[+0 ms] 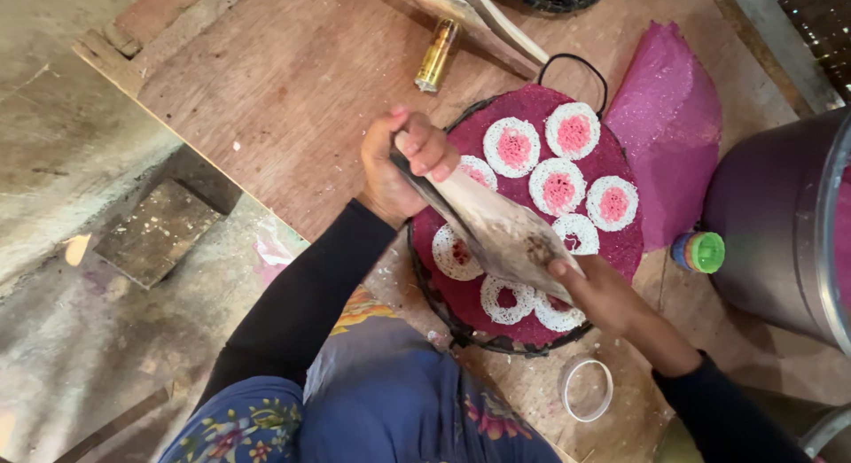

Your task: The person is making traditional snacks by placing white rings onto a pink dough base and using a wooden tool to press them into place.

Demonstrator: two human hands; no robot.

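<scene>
Hands [399, 166] [603, 290] | both grips clamped on flat scraper [496, 228] | hides part of pink disc [532, 215]

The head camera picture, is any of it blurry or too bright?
In the head view, the round tray of pink-and-white rings is sharp and evenly lit, with no strong glare; the flat blade held by the left hand and right hand looks a little smeared; the gold tube shines slightly; the top right corner is dark; the edges bend a bit.
</scene>
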